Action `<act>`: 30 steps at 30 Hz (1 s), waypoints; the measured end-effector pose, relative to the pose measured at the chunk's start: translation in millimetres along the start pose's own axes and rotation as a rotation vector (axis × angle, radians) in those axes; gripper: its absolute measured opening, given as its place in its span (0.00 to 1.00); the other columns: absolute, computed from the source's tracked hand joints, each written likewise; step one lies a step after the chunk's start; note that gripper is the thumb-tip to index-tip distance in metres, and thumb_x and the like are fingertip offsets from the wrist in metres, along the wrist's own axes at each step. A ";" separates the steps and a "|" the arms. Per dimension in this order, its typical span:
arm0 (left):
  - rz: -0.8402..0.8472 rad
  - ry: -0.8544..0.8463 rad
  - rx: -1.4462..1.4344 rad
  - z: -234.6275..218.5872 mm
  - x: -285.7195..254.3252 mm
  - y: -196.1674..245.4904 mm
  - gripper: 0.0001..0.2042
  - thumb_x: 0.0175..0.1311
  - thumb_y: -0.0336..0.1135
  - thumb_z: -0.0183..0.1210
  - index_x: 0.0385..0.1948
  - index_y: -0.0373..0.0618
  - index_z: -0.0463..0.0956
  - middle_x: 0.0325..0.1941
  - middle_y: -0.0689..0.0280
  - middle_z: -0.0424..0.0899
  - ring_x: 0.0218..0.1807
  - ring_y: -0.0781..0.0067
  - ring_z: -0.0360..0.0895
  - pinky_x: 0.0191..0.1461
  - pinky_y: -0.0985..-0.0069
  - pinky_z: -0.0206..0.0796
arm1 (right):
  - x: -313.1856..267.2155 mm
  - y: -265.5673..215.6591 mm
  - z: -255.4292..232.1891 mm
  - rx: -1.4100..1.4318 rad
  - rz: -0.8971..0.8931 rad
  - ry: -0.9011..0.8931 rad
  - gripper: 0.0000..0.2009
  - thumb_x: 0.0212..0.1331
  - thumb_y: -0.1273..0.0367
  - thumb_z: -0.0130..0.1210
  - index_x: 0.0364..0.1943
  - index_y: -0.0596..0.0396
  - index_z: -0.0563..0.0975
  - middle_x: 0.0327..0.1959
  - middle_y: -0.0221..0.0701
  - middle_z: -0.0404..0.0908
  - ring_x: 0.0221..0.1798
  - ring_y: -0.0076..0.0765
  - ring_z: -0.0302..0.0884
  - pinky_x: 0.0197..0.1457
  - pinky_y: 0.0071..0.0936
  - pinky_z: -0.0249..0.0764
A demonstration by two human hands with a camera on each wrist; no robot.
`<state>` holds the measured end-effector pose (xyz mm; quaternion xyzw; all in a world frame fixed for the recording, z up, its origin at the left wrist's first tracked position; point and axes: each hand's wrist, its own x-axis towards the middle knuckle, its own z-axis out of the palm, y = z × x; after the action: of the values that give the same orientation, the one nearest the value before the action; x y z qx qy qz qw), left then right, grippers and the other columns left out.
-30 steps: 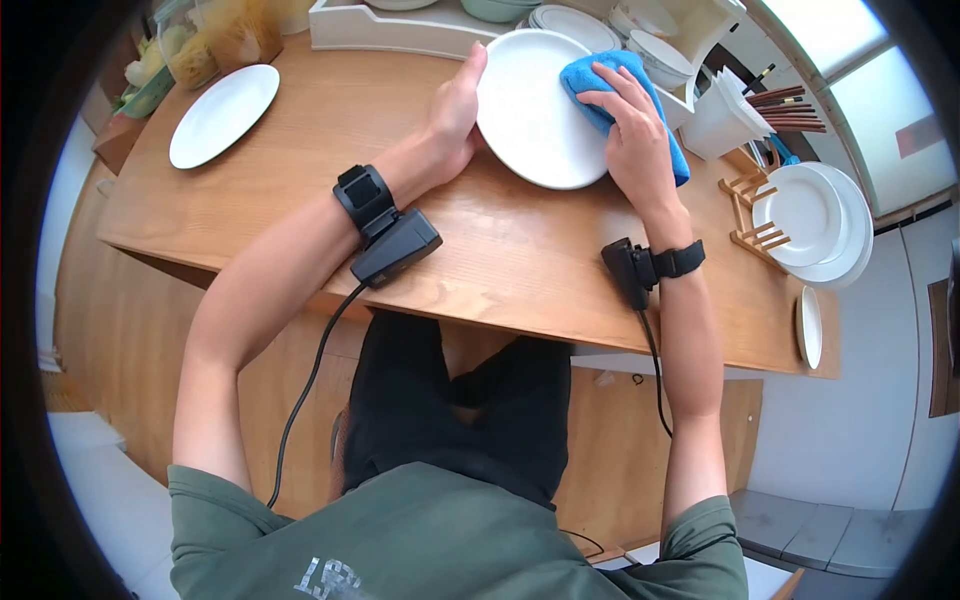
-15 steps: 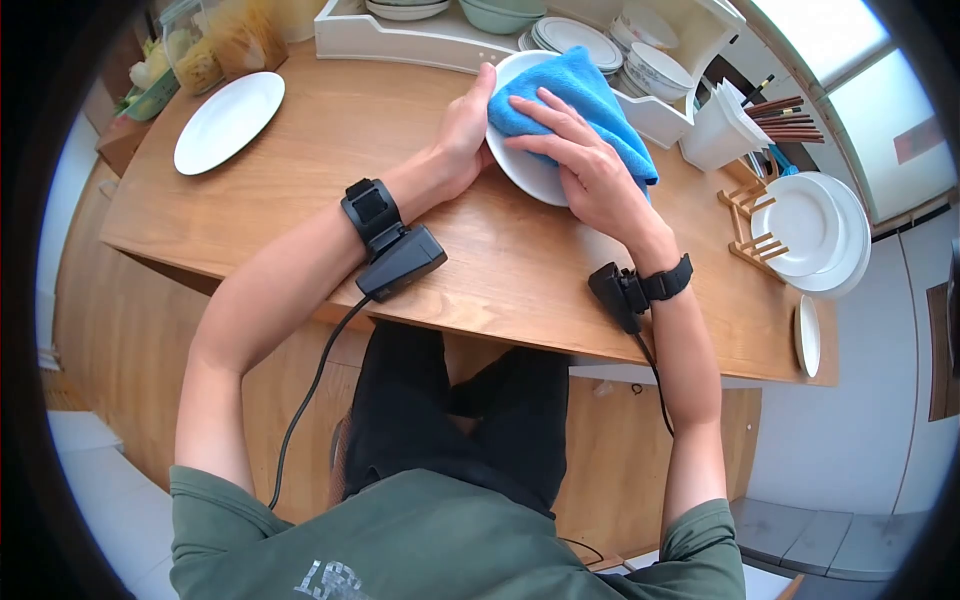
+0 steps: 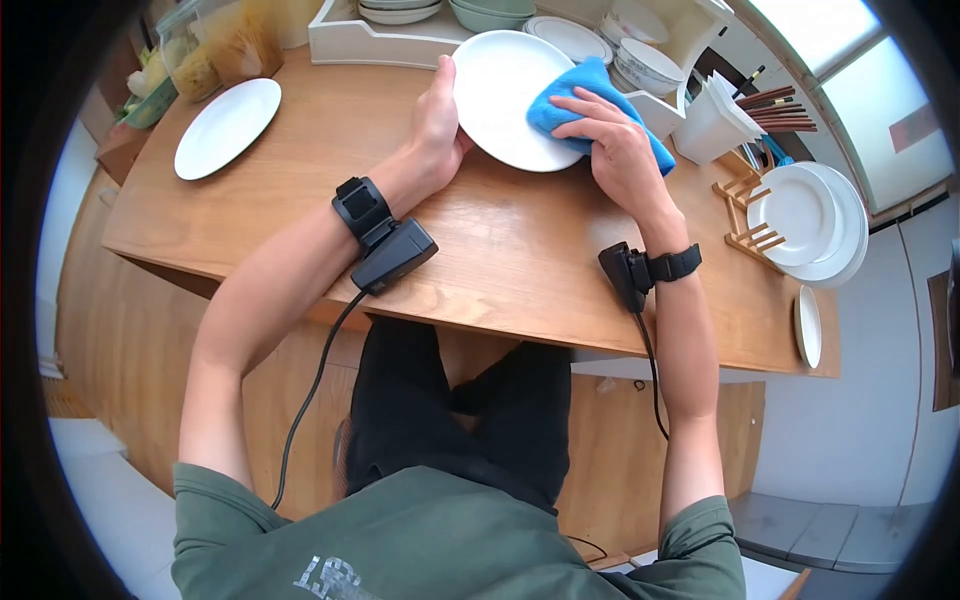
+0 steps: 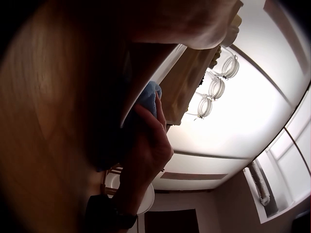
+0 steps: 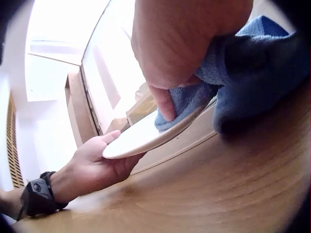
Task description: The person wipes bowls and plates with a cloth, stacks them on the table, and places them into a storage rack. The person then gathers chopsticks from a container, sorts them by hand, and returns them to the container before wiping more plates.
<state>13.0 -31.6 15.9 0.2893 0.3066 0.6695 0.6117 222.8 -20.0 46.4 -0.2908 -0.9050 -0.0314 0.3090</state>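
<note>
A round white plate [image 3: 505, 100] is tilted above the wooden table. The left hand [image 3: 437, 130] grips its left edge, thumb at the rim and fingers beneath; the right wrist view shows this hand [image 5: 99, 165] under the plate [image 5: 138, 141]. On the plate's right side the right hand [image 3: 625, 155] holds a blue cloth [image 3: 560, 112] against the surface, part of the cloth hanging past the rim. In the right wrist view a finger presses the cloth [image 5: 182, 104] at the plate's edge. The left wrist view is dark, with the right hand [image 4: 150, 145] by the cloth.
An oval-looking white plate [image 3: 228, 128] lies at the left. Behind stands a white shelf [image 3: 385, 48] with bowls and plates. To the right are a chopstick holder [image 3: 712, 122], a wooden rack [image 3: 745, 225] with white plates [image 3: 795, 213], and a small dish [image 3: 808, 327] near the edge.
The right hand and cloth went left across the plate, then back to its right side, uncovering the middle. The left hand and plate have shifted slightly left.
</note>
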 end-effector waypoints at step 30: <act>-0.099 0.024 0.213 -10.2 5.3 8.2 0.27 0.71 0.55 0.35 0.58 0.42 0.63 0.55 0.60 0.75 0.55 0.65 0.75 0.55 0.64 0.72 | -9.8 19.3 -7.0 0.148 0.168 0.012 0.15 0.45 0.86 0.41 0.25 0.60 0.81 0.43 0.38 0.82 0.50 0.44 0.78 0.54 0.32 0.73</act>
<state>-0.5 -27.4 15.6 0.3292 0.3974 0.6053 0.6061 243.3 -10.6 44.0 -0.3420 -0.8754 0.0599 0.3364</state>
